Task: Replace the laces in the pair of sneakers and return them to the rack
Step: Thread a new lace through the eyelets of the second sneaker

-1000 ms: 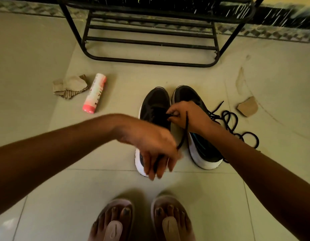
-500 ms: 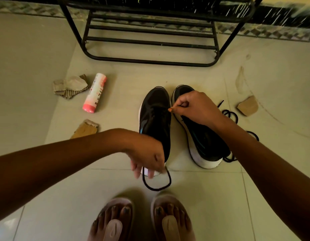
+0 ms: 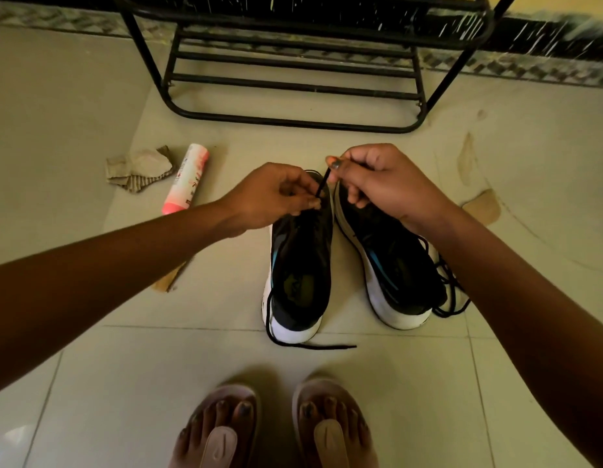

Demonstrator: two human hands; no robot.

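My left hand (image 3: 273, 194) has come up from the heel to the toe of the left sneaker (image 3: 300, 265), so I judge threading is only starting. It and my right hand (image 3: 384, 184) both pinch the lace (image 3: 322, 185), which runs short between them over the toe; its tail trails round the heel

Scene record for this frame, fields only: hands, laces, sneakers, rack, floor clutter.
left sneaker: on floor, toe toward rack
right sneaker: on floor beside it, apart
left hand: pinches black lace over left sneaker's toe end
right hand: pinches the same lace near its tip, higher up
lace tail: lies round left sneaker's heel
spare lace: looped beside right sneaker, partly hidden by forearm
rack: black metal, behind sneakers; neither sneaker on it
clutter: pink-ended can, cardboard scraps, left of sneakers
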